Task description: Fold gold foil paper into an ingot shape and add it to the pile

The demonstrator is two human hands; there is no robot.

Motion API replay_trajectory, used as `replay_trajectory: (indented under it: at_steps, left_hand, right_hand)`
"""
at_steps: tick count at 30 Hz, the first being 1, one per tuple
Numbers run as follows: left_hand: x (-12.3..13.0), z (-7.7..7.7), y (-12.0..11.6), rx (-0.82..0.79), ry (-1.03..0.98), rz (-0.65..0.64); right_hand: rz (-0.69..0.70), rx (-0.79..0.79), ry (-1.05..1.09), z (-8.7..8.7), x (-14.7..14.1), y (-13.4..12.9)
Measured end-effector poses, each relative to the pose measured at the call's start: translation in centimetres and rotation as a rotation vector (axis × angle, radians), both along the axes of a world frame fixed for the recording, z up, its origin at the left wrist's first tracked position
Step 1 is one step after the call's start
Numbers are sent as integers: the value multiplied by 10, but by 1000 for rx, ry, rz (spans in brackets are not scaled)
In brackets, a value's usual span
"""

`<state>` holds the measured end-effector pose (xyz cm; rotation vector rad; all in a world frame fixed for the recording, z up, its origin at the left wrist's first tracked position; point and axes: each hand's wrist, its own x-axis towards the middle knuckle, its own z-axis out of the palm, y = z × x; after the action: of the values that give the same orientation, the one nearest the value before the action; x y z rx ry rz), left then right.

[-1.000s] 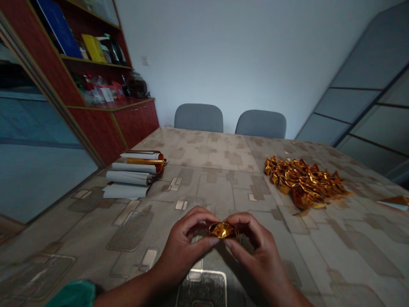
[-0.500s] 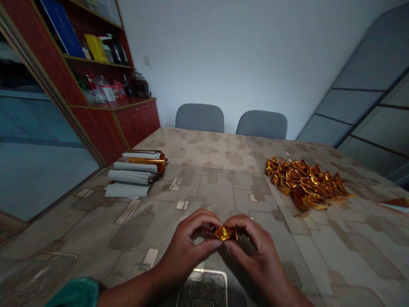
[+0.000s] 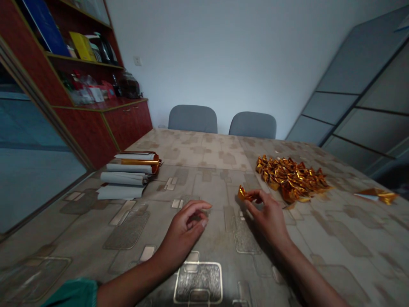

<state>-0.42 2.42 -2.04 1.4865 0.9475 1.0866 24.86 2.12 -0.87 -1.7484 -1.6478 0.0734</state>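
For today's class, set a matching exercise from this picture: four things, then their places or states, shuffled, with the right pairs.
Things:
1. Left hand
2. Right hand
3. Heap of gold foil twists
4. Stack of rolled sheets

Places or states:
A. Lying beyond the right hand
B. Empty, fingers curled
C. Pinching a crumpled gold foil piece
D. Lying left of both hands

Pairs: 1-B, 2-C, 3-A, 4-D

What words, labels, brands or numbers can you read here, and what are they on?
None can be read. The packets on the cabinet shelf seem to carry labels, but these are too small and blurred to read. The blue folder and yellow box show no legible print.
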Motion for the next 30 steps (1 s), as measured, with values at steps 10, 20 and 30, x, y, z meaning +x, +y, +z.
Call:
replay_trajectory:
  at_steps: [10, 20, 30]
  left_hand:
    - [1, -1, 1, 31, -21, -26]
    - [-1, -1, 7, 57, -5, -9]
    - [-2, 1, 9, 66, 5, -6]
  right_hand:
    - [-369, -143, -440, -2, 53, -2]
    - [-452, -133, -616, -2, 74, 2]
    - [-312, 137, -444, 11, 59, -24]
